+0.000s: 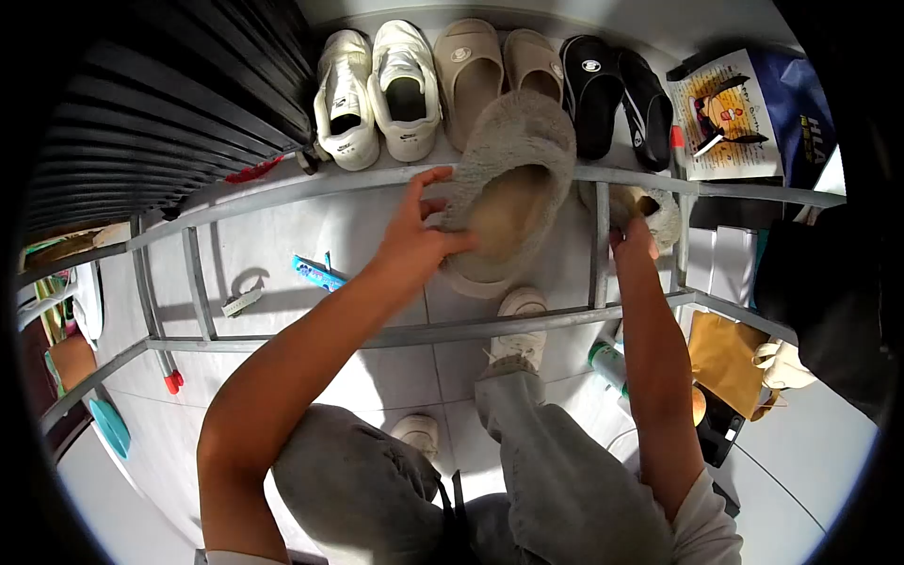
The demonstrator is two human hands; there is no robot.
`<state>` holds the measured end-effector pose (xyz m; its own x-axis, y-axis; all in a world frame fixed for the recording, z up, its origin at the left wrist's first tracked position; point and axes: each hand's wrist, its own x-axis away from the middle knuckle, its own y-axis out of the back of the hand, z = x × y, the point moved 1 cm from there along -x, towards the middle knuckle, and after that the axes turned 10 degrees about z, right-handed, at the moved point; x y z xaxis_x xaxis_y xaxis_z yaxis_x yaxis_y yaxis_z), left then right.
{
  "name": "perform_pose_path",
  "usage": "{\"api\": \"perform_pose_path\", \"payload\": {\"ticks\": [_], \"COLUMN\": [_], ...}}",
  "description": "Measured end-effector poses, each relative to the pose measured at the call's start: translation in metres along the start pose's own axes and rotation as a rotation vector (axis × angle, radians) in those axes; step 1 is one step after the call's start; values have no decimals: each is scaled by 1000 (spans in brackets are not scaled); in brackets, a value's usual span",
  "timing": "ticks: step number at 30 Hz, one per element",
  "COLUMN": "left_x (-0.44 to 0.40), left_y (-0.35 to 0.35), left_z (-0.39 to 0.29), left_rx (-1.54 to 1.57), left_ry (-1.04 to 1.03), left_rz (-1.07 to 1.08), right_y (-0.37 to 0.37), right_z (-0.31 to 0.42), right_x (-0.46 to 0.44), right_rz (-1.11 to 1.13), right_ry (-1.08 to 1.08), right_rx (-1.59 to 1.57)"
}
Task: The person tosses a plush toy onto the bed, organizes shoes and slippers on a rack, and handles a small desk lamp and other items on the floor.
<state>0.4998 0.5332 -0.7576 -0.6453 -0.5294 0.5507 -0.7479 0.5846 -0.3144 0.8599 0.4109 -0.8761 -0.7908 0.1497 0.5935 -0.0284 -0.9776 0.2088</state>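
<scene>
A fuzzy grey-beige slipper is tilted over the front rail of a metal rack, its toe toward the brown slides. My left hand grips its left edge, thumb at the insole and fingers along the outer side. Farther right, my right hand is closed on the matching fuzzy slipper, partly hidden behind the rack bars. Behind them stand white sneakers, brown slides and black slides in a row.
The grey metal rack frame crosses in front of me. A black slatted panel is at left. A printed bag stands at back right. On the floor lie a blue packet, a green bottle and a brown paper bag.
</scene>
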Motion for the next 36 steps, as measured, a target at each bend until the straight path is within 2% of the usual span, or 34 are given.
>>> {"api": "perform_pose_path", "payload": {"ticks": [3,4,10,12,15,16,19,20,23,24,27,28,31,32,34,36], "left_x": [3,4,0,-2,-16,-16,-16,-18,-19,-19,-20,-18,-15,-15,-16,-16], "left_y": [9,7,4,3,4,-1,-12,-12,-15,-15,-10,-11,-13,-14,-14,-13], "left_z": [0,0,18,16,24,20,13,17,24,26,31,27,18,19,20,20], "left_rx": [22,3,-48,-89,-105,-90,-72,-81,-80,-75,-66,-57,-39,-43,-74,-129], "left_ry": [-5,11,56,65,110,116,130,131,115,108,120,126,137,133,130,126], "left_rz": [39,41,18,-8,-49,-49,-47,-41,-28,-24,-19,-23,-39,-47,-50,-36], "right_y": [12,20,83,86,93,96,94,97,93,89,83,83,99,104,115,130], "right_z": [-1,-6,-27,-25,-16,-15,-22,-22,-9,7,55,67,106,118,152,180], "right_x": [-6,-11,-41,-42,-50,-51,-51,-67,-54,-32,-22,-30,-43,-44,-8,8], "right_rz": [-81,-69,102,-107,-63,-93,-48,-126,-79,-48,-54,-136,42,81,213,385], "right_ry": [11,69,102,194,245,256,491,509,1273,1335,1263,1154,1351,1398,1648,1452], "right_rx": [-38,-33,-186,-37,-137,-58,-55,141,805,828,1150,1291,1540,1583,1594,1401]}}
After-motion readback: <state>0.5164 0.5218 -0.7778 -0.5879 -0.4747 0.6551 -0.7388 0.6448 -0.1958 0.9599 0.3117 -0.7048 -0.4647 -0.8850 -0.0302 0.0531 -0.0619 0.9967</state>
